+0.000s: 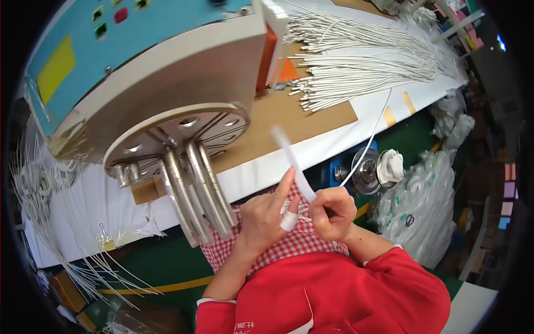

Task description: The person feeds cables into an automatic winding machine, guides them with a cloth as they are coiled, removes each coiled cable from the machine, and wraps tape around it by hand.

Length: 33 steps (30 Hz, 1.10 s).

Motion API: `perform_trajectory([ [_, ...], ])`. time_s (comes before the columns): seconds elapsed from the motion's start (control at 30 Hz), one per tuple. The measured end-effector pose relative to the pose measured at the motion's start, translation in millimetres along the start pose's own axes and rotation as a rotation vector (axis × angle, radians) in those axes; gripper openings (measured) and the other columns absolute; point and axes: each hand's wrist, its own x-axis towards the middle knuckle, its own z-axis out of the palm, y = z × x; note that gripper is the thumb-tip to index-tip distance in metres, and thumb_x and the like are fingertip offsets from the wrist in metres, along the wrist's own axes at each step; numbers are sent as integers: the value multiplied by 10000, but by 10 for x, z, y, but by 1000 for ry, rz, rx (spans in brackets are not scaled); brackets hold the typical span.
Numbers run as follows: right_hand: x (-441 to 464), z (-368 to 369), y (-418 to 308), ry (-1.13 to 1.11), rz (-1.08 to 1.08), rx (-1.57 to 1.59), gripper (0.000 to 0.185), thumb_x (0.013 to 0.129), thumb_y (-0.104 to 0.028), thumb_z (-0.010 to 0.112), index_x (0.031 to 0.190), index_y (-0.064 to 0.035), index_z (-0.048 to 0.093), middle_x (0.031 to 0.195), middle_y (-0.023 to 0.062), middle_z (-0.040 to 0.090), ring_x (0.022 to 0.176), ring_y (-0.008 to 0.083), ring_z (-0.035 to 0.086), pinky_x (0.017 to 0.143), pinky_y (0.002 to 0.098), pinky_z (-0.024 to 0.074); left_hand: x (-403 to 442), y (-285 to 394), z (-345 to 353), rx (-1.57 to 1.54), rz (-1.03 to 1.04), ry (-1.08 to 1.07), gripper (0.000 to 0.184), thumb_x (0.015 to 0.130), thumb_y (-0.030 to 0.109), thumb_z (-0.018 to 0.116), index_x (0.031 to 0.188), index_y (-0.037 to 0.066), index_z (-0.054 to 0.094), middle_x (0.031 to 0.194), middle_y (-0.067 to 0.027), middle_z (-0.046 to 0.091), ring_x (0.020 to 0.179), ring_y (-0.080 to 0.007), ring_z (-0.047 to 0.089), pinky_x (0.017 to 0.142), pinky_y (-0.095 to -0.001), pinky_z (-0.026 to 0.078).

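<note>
A white cable [362,153] runs from the bundle side of the table down to my right hand [334,210]. The thumb and fingers of that hand are pinched closed on it. Its other part, a motion-blurred white length [293,158], sticks up from the pinch toward the machine. My left hand [264,218] is just left of it, index finger stretched out with the tip touching or very near the blurred length. A white wrap [289,220] covers part of another left finger. Both hands are above the red checked apron [300,240].
A blue-topped machine [167,61] with a round plate and upright metal rods [194,195] stands at left. Bundles of white cables [367,72] lie on the table, with coiled cables [44,181] far left. A metal spool device [365,171] and plastic bags [417,206] are at right.
</note>
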Motion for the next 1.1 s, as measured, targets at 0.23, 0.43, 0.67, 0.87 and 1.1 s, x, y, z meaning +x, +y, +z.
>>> perform_trajectory([
  [0.23,496,-291,-419,-494,645,873,280,822,74,477,1094,19,511,600,-21,522,457,28,417,437,202,285,40,-54,-88,-78,122,2,380,823,126,663,1202,109,648,651,-75,621,537,-223,609,520,-342,472],
  [0.43,605,-133,134,-503,-88,14,502,768,-155,729,1226,0,597,1342,177,507,1236,377,475,1054,462,340,-91,15,-82,-297,-255,-106,242,828,176,668,1049,82,701,830,-135,700,723,-309,686,613,-338,539],
  [0.67,194,-409,58,-370,150,549,241,854,-13,578,1083,-3,651,887,126,653,783,274,633,711,349,504,195,-63,-13,-210,-456,-34,289,910,169,612,1183,84,653,752,-80,650,671,-170,626,597,-292,474],
  [0.87,-259,113,-85,-184,901,767,252,983,-59,477,1196,7,593,732,67,594,532,71,499,481,218,405,318,-31,-4,-523,-439,383,438,986,263,505,1278,-62,531,663,56,460,592,1,379,526,-184,290],
  [1.1,-11,446,-28,-32,810,918,258,995,-43,456,1217,11,575,701,-16,536,565,36,460,509,199,387,179,118,122,-543,-538,404,522,1003,388,435,1198,-83,550,774,-40,589,653,-59,502,586,-197,381],
])
